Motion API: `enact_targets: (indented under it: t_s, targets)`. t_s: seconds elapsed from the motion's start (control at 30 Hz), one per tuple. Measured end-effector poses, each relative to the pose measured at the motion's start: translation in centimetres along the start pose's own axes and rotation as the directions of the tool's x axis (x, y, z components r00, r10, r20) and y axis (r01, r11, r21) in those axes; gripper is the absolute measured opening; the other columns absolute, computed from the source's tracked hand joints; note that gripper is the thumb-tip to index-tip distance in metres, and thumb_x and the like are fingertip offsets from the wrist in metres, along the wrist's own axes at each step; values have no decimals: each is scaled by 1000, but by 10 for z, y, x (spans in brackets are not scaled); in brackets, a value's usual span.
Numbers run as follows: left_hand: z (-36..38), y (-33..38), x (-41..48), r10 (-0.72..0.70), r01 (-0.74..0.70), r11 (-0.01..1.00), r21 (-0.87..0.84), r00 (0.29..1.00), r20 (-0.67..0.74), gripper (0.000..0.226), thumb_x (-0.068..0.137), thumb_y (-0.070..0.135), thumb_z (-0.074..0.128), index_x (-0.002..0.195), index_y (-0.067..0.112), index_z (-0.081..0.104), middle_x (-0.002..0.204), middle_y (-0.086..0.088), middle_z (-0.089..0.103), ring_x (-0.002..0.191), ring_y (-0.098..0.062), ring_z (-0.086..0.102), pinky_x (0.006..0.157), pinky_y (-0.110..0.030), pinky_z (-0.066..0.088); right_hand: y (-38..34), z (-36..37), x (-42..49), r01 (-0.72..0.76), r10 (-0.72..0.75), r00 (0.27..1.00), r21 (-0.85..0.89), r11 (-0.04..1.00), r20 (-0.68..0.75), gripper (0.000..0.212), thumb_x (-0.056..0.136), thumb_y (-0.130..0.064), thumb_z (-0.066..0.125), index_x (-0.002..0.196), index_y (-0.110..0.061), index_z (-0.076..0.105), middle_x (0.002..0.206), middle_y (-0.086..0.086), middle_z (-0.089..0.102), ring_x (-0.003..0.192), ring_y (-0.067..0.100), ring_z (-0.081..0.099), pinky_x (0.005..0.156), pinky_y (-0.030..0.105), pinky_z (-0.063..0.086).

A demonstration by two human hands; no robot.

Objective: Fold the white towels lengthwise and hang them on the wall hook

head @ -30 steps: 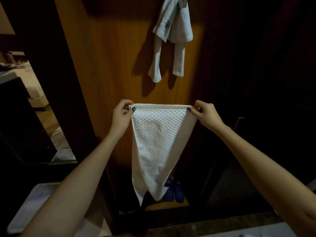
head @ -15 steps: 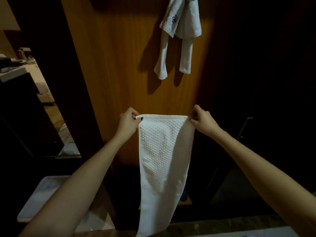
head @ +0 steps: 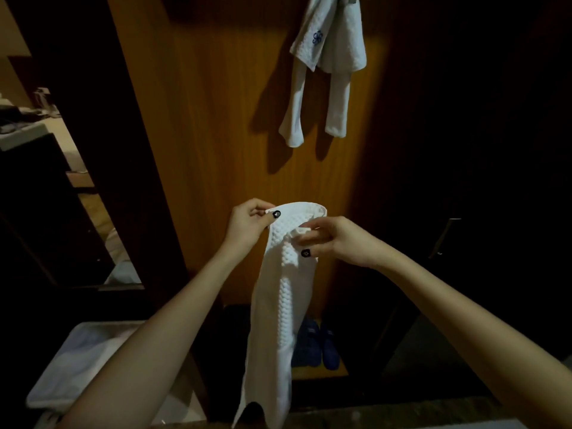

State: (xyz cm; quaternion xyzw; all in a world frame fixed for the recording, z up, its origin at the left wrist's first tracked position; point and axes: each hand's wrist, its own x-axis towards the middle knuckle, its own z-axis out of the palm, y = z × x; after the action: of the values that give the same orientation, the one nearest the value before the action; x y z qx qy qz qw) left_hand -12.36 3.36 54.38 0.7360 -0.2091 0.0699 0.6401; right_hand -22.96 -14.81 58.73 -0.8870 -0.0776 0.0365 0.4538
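A tall orange-brown wooden wall panel (head: 216, 134) fills the middle; before it, from centre down to 6 o'clock, hangs a long white waffle-textured towel (head: 283, 311), its top edge curled into a loop; at 12 to 1 o'clock another white towel with a blue emblem (head: 331, 57) hangs on the panel. The left hand (head: 247, 224) pinches the long towel's top corner; the right hand (head: 339, 239), close at its 3 o'clock, pinches the bunched opposite edge; blue slippers (head: 312, 345) sit at 5 o'clock.
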Motion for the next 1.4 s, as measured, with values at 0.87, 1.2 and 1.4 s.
enact_targets:
  t_s: [0.87,1.2,1.4]
  targets:
    - [-19,40,-11,70,-15,949,-316,984,164,25,88,-4,59,104,15,64,98,4,69,92,-3,65,76,-14,49,-49,-12,34,209,-364,899,-495,844,-242,28,89,-35,68,84,-8,73,76,-5,62,74,2,52,65,13,37]
    - [-17,45,-6,153,-151,988,-37,986,60,18,97,11,49,98,29,48,101,8,57,80,11,59,65,-11,49,-23,-42,8,153,-192,976,-311,938,-100,21,86,-33,71,99,-17,71,102,2,70,96,19,65,83,42,52]
    - [-18,50,-8,388,-381,917,118,921,-39,14,100,15,41,109,26,38,99,15,49,82,4,54,69,-14,46,-33,-39,13,289,-297,894,-76,954,-334,26,86,-23,72,80,-2,56,77,3,61,70,9,54,62,27,42]
